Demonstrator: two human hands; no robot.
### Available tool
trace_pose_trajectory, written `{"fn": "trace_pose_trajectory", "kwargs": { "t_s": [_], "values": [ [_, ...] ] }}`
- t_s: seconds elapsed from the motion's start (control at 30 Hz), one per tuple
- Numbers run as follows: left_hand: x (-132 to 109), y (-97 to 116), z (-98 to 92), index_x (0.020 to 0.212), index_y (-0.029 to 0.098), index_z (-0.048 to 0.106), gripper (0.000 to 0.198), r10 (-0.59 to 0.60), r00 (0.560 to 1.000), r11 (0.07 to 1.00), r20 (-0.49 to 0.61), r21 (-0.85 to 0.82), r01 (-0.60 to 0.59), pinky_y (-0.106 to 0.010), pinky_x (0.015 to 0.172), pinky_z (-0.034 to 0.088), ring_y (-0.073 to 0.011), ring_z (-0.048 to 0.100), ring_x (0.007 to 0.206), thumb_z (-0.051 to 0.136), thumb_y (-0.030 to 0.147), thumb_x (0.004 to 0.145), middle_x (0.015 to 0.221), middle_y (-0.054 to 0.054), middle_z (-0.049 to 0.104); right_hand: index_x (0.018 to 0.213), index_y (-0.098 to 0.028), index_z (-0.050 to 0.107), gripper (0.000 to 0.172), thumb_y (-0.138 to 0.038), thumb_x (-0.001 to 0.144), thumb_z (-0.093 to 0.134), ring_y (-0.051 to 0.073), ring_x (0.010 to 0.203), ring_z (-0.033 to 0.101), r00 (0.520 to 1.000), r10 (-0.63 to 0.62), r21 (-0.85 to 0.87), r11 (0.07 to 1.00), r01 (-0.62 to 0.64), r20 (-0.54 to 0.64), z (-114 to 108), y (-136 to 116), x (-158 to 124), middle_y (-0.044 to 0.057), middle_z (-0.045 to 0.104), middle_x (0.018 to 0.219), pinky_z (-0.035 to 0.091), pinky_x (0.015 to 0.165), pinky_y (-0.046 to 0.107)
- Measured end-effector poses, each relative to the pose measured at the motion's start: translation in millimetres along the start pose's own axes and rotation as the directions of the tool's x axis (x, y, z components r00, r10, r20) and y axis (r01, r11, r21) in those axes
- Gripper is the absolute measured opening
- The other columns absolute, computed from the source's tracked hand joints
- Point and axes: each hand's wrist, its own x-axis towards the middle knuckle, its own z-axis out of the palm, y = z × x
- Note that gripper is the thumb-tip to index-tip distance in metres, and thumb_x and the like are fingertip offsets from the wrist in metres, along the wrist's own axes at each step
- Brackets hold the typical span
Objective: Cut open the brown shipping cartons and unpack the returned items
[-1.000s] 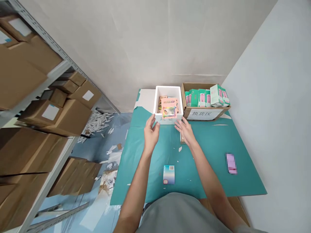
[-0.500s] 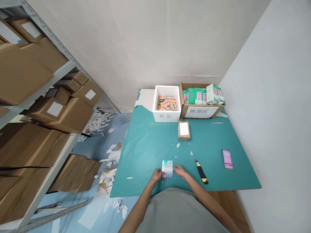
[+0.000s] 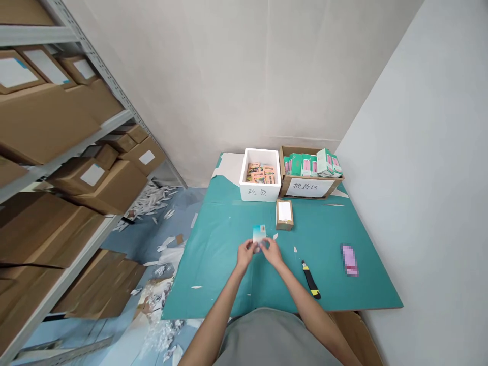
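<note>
A small light-blue and white box with a barcode label near its top right corner is held up over the table's front half. My left hand grips its lower left edge, fingers closed. My right hand pinches the lower right side. Both hands' fingertips meet near the box's bottom edge and hide part of it. To the right of my right hand lies a black and yellow utility knife. Beyond the hands, a small brown cardboard box with a white label stands on the table.
On the green table, a white foam box holds several orange packets; beside it a cardboard carton holds green and pink boxes. A blurred pink object lies at right. Shelving with cartons stands left; paper scraps litter the floor.
Both hands have carried the light-blue box forward, away from my body, and closer together; my right hand now pinches it. The camera view has tilted slightly upward.
</note>
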Motion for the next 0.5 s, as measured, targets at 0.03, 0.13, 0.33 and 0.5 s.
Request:
{"fn": "trace_pose_trajectory", "kwargs": {
  "t_s": [0.03, 0.13, 0.33, 0.5],
  "values": [
    [9.8, 16.1, 4.5, 0.086, 0.018, 0.081, 0.048, 0.046, 0.999, 0.998, -0.004, -0.044, -0.046, -0.043, 0.085, 0.067, -0.0304, 0.08, 0.09, 0.094, 0.058, 0.063, 0.088, -0.009, 0.083, 0.106, -0.022, 0.08, 0.026, -0.031, 0.082, 0.079, 0.034, 0.137, 0.072, 0.998, -0.067, 0.004, 0.998, 0.067, -0.013, -3.8, -15.9, 8.8, 0.015, 0.08, 0.134, 0.057, 0.122, 0.052],
    [26.6, 71.7, 15.9, 0.106, 0.017, 0.086, 0.061, 0.194, 0.981, 0.967, -0.012, -0.169, -0.193, -0.04, 0.095, 0.067, -0.0264, 0.08, 0.099, 0.092, 0.066, 0.069, 0.112, -0.01, 0.086, 0.128, -0.02, 0.079, 0.042, -0.04, 0.092, 0.071, 0.031, 0.131, 0.074, 0.934, -0.353, 0.088, 0.93, 0.356, -0.051, -18.0, -75.5, 22.7, 0.018, 0.076, 0.142, 0.064, 0.113, 0.048],
    [-14.1, 155.9, 26.9, 0.118, 0.016, 0.088, 0.058, 0.488, 0.87, 0.796, -0.076, -0.371, -0.479, -0.042, 0.097, 0.068, -0.0272, 0.082, 0.101, 0.091, 0.063, 0.085, 0.115, -0.012, 0.088, 0.139, -0.024, 0.078, 0.054, -0.046, 0.09, 0.081, 0.028, 0.137, 0.072, 0.756, -0.627, 0.114, 0.75, 0.651, -0.189, -41.9, -176.1, -15.3, 0.014, 0.073, 0.151, 0.063, 0.114, 0.043],
    [-54.8, 155.4, 25.7, 0.121, 0.019, 0.087, 0.051, 0.559, 0.823, 0.78, -0.1, -0.275, -0.563, -0.039, 0.098, 0.068, -0.0267, 0.08, 0.114, 0.075, 0.065, 0.102, 0.129, -0.015, 0.084, 0.114, -0.018, 0.082, 0.051, -0.065, 0.101, 0.067, 0.024, 0.098, 0.078, 0.809, -0.486, 0.142, 0.822, 0.552, -0.332, -43.9, -182.9, -52.7, 0.009, 0.084, 0.105, 0.066, 0.089, 0.035]
  ]
}}
